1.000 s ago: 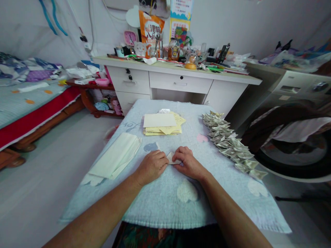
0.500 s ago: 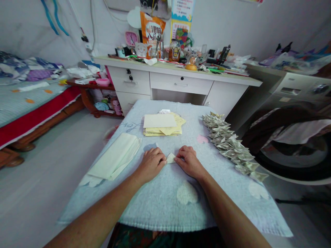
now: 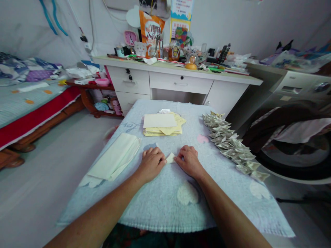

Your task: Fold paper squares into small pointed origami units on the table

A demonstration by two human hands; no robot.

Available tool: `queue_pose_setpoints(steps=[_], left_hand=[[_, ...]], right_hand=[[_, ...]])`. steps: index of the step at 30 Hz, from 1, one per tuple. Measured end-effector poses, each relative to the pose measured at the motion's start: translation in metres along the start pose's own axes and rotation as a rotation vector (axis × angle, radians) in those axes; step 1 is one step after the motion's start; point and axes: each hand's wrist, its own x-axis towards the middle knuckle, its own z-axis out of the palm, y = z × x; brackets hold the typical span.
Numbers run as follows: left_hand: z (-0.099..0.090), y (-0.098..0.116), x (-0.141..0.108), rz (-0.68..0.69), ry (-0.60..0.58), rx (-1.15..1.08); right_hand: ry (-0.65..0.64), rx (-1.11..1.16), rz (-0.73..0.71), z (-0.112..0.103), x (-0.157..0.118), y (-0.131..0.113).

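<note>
A small folded piece of pale paper point(image 3: 170, 158) lies on the blue cloth of the table point(image 3: 160, 203), between my two hands. My left hand point(image 3: 153, 162) pinches its left corner with fingers curled. On the opposite corner, the thumb and fingers of my right hand point(image 3: 188, 160) are closed. Beyond them sits a stack of yellowish paper sheets point(image 3: 160, 121). To the left of my left hand lies a pile of larger pale green sheets point(image 3: 113, 156). A long row of folded pointed paper pieces point(image 3: 230, 143) runs along the table's right side.
Behind the table stands a white desk point(image 3: 181, 82) crowded with jars, a clock and an orange bag point(image 3: 151, 32). A washing machine point(image 3: 297, 89) is at the right. A bed point(image 3: 31, 103) and a low wooden shelf point(image 3: 89, 86) are at the left.
</note>
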Motion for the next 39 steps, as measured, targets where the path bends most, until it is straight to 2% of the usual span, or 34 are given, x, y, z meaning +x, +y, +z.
queue_pose_setpoints(steps=[9, 25, 39], left_hand=[[0.001, 0.002, 0.000, 0.001, 0.015, 0.044], [0.003, 0.004, 0.001, -0.024, 0.050, 0.084], [0.000, 0.011, 0.001, -0.098, 0.015, 0.157]], right_hand=[[-0.030, 0.019, 0.011, -0.007, 0.000, 0.000], [0.003, -0.062, 0.003, -0.002, -0.001, 0.003], [-0.057, -0.136, 0.062, -0.006, -0.001, -0.005]])
